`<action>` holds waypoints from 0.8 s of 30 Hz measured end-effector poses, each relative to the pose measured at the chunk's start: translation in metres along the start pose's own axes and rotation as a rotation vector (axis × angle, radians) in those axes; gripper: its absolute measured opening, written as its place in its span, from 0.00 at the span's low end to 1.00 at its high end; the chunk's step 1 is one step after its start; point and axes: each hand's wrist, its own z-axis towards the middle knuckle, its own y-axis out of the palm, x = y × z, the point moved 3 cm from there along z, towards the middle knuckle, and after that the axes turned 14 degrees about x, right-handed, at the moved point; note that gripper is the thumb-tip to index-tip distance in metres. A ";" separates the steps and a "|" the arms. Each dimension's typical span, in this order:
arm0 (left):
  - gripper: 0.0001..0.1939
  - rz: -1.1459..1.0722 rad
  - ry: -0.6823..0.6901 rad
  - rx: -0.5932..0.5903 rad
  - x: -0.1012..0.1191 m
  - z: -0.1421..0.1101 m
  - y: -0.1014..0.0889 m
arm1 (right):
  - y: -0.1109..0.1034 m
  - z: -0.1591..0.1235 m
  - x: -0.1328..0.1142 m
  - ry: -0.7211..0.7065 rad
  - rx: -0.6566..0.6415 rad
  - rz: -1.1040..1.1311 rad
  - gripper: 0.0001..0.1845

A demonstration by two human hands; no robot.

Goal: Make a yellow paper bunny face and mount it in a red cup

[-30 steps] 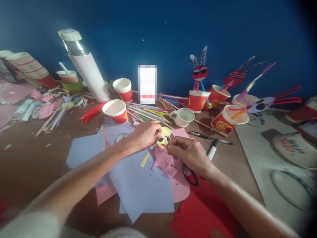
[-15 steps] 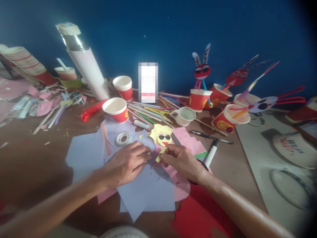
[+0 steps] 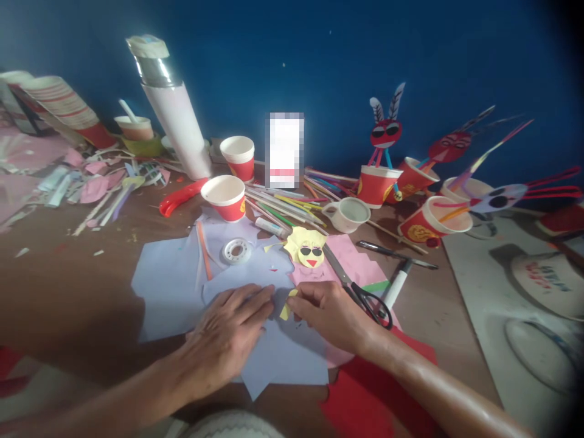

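My left hand (image 3: 239,325) lies palm down with its fingers stretched out on the blue paper (image 3: 164,267). Between thumb and fingertips my right hand (image 3: 322,307) pinches a small yellow paper strip (image 3: 285,311), held low over the same paper. Just beyond the two hands rests a yellow paper face (image 3: 311,257) with dark eyes and a red triangle below them. Pink paper (image 3: 349,252) sits under and beside it. Black-handled scissors (image 3: 371,307) lie right of the face, their handles partly behind my right wrist. A white tape ring (image 3: 247,250) is beyond my left hand.
Behind are paper cups (image 3: 223,198), a white mug (image 3: 351,214), coloured sticks (image 3: 292,207) and a tall white flask (image 3: 176,125). Cups with paper figures (image 3: 385,134) stand at right, near a marker (image 3: 396,286) and pen (image 3: 396,254). Paper scraps (image 3: 100,185) cover the left; red paper (image 3: 360,395) lies in front.
My left hand has come down nearer me and flattened on the blue paper. The right hand has drawn slightly closer with the yellow strip. The view has shifted left, and the scissor handles show more.
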 end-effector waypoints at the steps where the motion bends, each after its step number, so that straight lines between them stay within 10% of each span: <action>1: 0.18 -0.008 -0.012 0.007 -0.001 -0.002 -0.002 | 0.001 0.000 -0.003 -0.025 0.002 -0.034 0.14; 24: 0.21 -0.029 -0.082 0.039 0.005 -0.022 0.004 | 0.034 -0.005 -0.002 -0.535 0.227 -0.651 0.10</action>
